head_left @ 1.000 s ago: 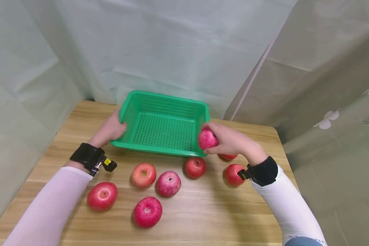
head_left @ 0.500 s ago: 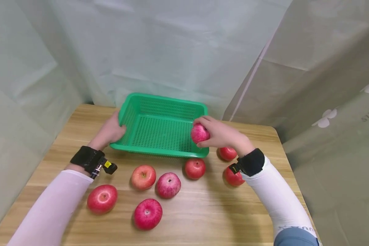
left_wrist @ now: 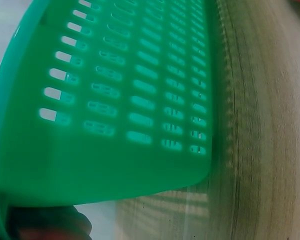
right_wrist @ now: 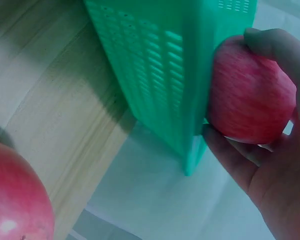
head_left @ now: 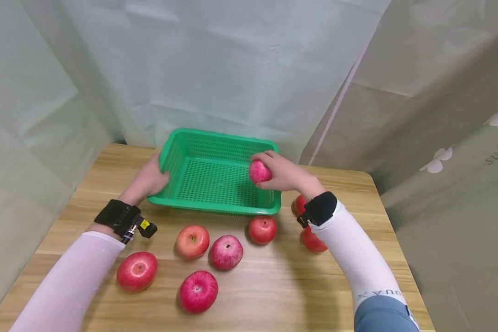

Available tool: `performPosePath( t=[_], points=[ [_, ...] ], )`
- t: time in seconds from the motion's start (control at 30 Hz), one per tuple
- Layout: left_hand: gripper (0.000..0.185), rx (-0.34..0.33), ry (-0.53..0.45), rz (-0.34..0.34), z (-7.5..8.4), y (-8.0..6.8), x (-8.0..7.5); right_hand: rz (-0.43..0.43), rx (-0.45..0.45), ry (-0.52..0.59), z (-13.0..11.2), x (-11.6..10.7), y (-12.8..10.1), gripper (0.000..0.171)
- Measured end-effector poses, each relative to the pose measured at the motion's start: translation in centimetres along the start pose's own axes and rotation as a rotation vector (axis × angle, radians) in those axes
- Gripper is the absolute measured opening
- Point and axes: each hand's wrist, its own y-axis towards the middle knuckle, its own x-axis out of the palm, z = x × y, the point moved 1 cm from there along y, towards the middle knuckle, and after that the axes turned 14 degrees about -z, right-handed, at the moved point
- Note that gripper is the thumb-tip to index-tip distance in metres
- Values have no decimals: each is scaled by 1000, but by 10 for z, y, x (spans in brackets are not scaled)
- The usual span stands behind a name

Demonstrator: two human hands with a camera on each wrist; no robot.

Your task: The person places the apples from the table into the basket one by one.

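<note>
A green perforated plastic basket [head_left: 216, 208] stands at the back of the wooden table. My left hand [head_left: 152, 176] grips its left rim; in the left wrist view the basket's side wall [left_wrist: 110, 165] fills much of the picture, with part of the hand dark at the lower left. My right hand [head_left: 281, 171] holds a pinkish-red apple [head_left: 259, 172] over the right part of the basket, inside its rim. In the right wrist view, thumb and fingers wrap around that apple [right_wrist: 251, 92] beside the basket wall [right_wrist: 155, 75].
Several apples lie on the table in front of the basket, among them a red apple [head_left: 262, 229], a paler apple [head_left: 192, 242] and a deep pink apple [head_left: 198, 291]. Two more, including a red apple [head_left: 313, 240], are partly hidden by the right forearm. Pale curtains [head_left: 232, 69] hang behind.
My right hand has carried the apple leftward, from the basket's right rim to over its inside. The left hand keeps its grip on the rim.
</note>
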Motion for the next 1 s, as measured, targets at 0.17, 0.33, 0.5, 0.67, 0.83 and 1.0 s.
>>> performPosePath(
  t=[0.17,0.33,0.5,0.67,0.83,1.0],
  points=[
    [74,7,-1,2,-1,0,0,3,5,-10,4,4,12,78],
    [75,10,8,1,-2,0,-1,12,1,-37,8,6,22,78],
    [78,20,-1,-9,-4,2,-1,-1,11,-76,11,8,28,75],
    [78,21,10,-8,-3,2,-1,0,6,-87,15,10,31,74],
    [77,17,20,-10,-1,2,-2,3,0,-98,20,10,36,74],
    [76,22,27,-14,0,3,-4,-1,-7,-133,27,7,45,77]
  ],
)
